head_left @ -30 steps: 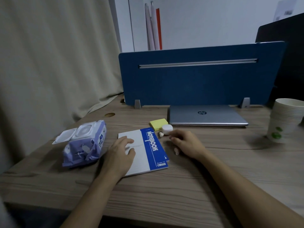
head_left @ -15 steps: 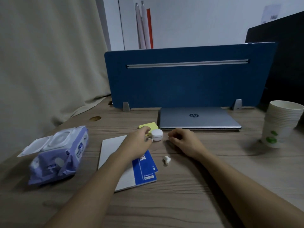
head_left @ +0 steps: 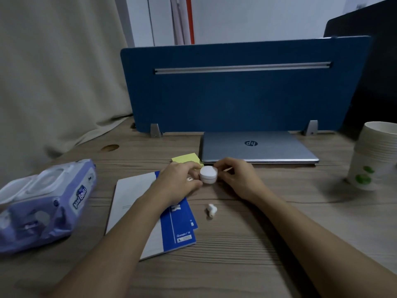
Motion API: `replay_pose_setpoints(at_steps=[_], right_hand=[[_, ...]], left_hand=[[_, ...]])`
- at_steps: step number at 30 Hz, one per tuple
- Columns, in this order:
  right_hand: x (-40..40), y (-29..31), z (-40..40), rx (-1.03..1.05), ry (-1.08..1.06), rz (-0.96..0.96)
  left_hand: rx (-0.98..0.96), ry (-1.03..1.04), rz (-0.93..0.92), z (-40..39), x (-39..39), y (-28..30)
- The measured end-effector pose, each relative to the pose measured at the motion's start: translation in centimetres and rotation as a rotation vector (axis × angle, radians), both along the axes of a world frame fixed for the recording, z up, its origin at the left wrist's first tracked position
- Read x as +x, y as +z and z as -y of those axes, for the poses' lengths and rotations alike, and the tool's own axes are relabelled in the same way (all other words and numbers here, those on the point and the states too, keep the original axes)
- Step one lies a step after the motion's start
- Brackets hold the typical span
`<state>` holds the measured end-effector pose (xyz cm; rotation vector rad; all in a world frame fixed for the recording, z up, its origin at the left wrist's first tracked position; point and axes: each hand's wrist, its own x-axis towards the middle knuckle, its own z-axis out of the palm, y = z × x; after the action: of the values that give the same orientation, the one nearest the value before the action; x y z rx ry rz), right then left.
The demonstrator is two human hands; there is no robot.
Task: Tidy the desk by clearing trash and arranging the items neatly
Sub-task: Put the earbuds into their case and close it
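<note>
A small round white earbud case [head_left: 208, 174] sits mid-desk, pinched between both hands. My left hand [head_left: 179, 182] grips its left side and also has a white earbud [head_left: 190, 179] against its fingers. My right hand [head_left: 238, 178] holds the case's right side. A second white earbud [head_left: 211, 209] lies loose on the wood just in front. A blue and white notebook [head_left: 137, 203] lies under my left forearm. A yellow sticky-note pad [head_left: 186, 158] lies behind my left hand.
A closed silver laptop [head_left: 257, 147] lies against the blue desk divider [head_left: 242, 91]. A purple wet-wipes pack [head_left: 43, 203] with its lid open sits at the left. A stack of paper cups [head_left: 374, 155] stands at the right. A beige curtain hangs on the left.
My left hand left the notebook and moved right to the earbud case. My right hand closed in on the case from the other side. One earbud now lies loose on the desk.
</note>
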<state>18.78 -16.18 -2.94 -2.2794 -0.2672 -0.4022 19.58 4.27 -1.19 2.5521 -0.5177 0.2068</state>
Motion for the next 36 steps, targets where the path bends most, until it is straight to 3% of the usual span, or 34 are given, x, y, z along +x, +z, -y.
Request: replay_pose_setpoints(at_steps=[8,15,21,28,36], right_hand=[[-1.3,0.8,0.3,-0.042,0.060,-0.028],[-1.4,0.8,0.1,-0.007,0.040,-0.052],[-1.0,0.7,0.1,0.134,0.031,-0.116],[-1.2,0.5,-0.9,0.416,0.137,-0.238],[-1.2,0.7,-0.9,0.476,0.193,-0.267]], left_hand=[[-0.133,-0.048,-0.026,0.2,-0.3,0.0],[-0.234,-0.089,0.064,0.6,-0.4,0.1],[-0.284,-0.149,0.017,0.8,-0.6,-0.1],[-0.193,-0.167,0.225,1.4,-0.7,-0.2],[-0.222,-0.201,0.254,1.3,-0.9,0.0]])
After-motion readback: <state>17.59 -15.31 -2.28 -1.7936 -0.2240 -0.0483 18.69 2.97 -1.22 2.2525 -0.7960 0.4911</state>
